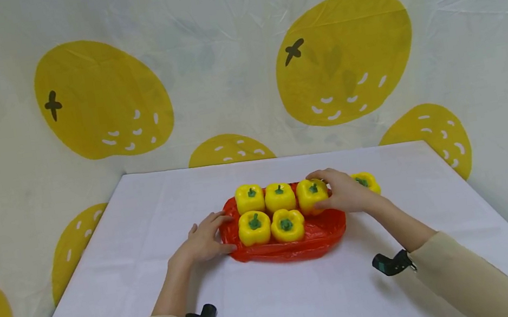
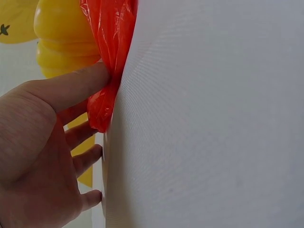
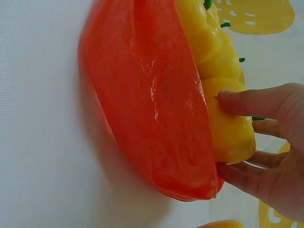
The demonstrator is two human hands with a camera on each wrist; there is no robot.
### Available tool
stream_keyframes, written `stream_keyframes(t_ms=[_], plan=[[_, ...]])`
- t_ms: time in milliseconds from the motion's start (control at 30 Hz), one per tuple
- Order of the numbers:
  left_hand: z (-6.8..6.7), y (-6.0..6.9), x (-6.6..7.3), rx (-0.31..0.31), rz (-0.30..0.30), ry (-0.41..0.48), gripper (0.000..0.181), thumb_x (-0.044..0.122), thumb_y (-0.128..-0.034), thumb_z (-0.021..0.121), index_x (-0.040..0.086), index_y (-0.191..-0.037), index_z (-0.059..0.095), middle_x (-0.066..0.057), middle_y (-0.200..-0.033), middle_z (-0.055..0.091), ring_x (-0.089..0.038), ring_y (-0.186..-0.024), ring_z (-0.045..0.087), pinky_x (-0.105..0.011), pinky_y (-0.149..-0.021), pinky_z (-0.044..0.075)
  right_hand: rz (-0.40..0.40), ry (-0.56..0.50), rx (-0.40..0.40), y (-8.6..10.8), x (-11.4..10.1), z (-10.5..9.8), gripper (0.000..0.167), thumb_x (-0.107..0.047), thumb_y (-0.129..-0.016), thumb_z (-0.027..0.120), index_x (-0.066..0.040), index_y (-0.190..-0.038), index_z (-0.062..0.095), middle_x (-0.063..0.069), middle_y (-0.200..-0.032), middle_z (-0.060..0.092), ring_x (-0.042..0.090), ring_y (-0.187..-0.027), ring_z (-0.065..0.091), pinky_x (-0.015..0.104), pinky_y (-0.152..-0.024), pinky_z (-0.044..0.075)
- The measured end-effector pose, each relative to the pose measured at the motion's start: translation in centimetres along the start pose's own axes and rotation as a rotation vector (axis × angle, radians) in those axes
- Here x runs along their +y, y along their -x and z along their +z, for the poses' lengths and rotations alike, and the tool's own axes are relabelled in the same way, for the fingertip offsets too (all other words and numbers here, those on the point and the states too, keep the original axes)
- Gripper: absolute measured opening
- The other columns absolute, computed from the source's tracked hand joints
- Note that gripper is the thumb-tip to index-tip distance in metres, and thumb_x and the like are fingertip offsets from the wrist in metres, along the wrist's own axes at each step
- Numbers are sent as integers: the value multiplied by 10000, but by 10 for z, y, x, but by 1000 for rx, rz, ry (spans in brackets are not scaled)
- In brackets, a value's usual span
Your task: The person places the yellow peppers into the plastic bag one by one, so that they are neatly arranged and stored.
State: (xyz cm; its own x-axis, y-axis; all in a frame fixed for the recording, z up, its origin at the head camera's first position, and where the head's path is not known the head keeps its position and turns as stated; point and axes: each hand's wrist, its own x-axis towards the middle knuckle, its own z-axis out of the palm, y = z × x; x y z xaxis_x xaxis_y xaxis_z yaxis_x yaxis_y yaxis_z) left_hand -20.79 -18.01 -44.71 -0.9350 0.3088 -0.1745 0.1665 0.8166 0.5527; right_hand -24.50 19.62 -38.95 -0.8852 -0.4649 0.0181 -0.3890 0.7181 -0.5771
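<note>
In the head view, a red plastic bag [image 1: 292, 251] lies flattened on the table with several yellow bell peppers in it, two of them [image 1: 254, 228] [image 1: 287, 226] in the near row. My right hand [image 1: 345, 190] grips a yellow bell pepper [image 1: 309, 194] at the bag's far right corner, thumb on the near side and fingers behind. The right wrist view shows this bell pepper [image 3: 230, 135] at the bag's rim. My left hand [image 1: 204, 238] rests against the bag's left end, its fingers spread and fairly straight; the left wrist view shows the thumb touching the red plastic [image 2: 116, 42].
Another yellow bell pepper [image 1: 367, 182] stands on the table right of the bag, partly hidden behind my right hand. White cloth covers the table [image 1: 280, 302]. A curtain with yellow fruit prints [image 1: 222, 75] hangs behind it.
</note>
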Motion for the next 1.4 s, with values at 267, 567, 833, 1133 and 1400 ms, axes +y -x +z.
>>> stream_keyframes(t_ms=[267,567,833,1133,1400], plan=[[0,0,1,-2,-6,-6,727,287,-839,839,166,-1483,524,-141,-1601,379,-375,-1497,270,-711,-1174,84,10,14,-2,-5,1,4,661,-197,-862,836,-16,-1424,539,199,-1383,568,391,-1233,537,554,-971,536],[-2,0,1,-8,-14,-3,731,285,-842,836,172,-1490,516,-132,-1607,371,-377,-1512,233,-703,-1179,78,10,-22,9,-1,-1,0,709,-244,-845,858,1,-1423,528,215,-1376,555,423,-1246,525,545,-941,555],[-1,0,1,-10,-18,1,731,286,-839,840,174,-1487,521,-129,-1607,373,-371,-1518,228,-694,-1184,68,46,-52,50,8,4,-9,688,-210,-843,854,-23,-1418,525,231,-1431,513,437,-1276,517,524,-917,572],[0,0,1,-9,-15,1,728,288,-840,840,175,-1485,521,-126,-1611,368,-371,-1522,216,-690,-1187,68,87,-41,144,21,14,-34,626,-161,-874,825,-24,-1409,528,217,-1403,533,423,-1274,522,580,-1001,502],[0,1,1,4,-15,0,735,280,-831,849,175,-1482,526,-128,-1607,376,-377,-1518,225,-702,-1180,71,116,-28,136,34,29,-55,605,-189,-892,811,-5,-1397,533,242,-1422,511,471,-1324,447,630,-1053,434]])
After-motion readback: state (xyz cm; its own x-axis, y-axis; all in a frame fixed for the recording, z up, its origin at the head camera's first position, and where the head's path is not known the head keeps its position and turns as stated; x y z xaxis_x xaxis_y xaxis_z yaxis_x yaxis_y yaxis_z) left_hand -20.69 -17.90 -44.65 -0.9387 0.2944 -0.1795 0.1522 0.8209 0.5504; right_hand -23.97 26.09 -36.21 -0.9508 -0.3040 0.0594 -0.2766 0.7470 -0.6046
